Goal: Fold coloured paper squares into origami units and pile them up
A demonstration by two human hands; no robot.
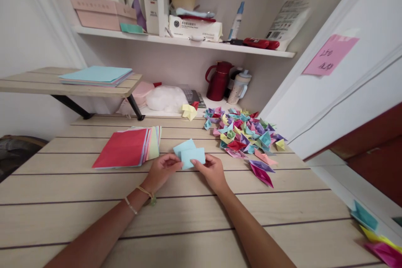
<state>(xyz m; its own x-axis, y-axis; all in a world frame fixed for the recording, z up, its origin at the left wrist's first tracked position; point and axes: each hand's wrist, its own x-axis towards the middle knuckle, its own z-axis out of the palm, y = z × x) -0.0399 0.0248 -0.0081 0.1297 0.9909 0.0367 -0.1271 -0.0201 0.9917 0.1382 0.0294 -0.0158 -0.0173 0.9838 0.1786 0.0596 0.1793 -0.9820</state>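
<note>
A light blue sheet of paper [190, 153], partly folded, lies on the wooden table [188, 217] between my two hands. My left hand [163, 169] pinches its left edge with thumb and fingertips. My right hand [212, 168] is closed on its lower right edge. A fanned stack of coloured paper squares [127, 148], red on top, lies just left of my left hand. A heap of several small folded paper boats [245, 134] in many colours spreads to the right of my right hand.
A low wooden shelf [40, 83] at the left carries more paper sheets [96, 75]. At the back stand a red jug [220, 79] and a white bottle [239, 87]. A white door [345, 92] with a pink note [329, 54] closes the right side.
</note>
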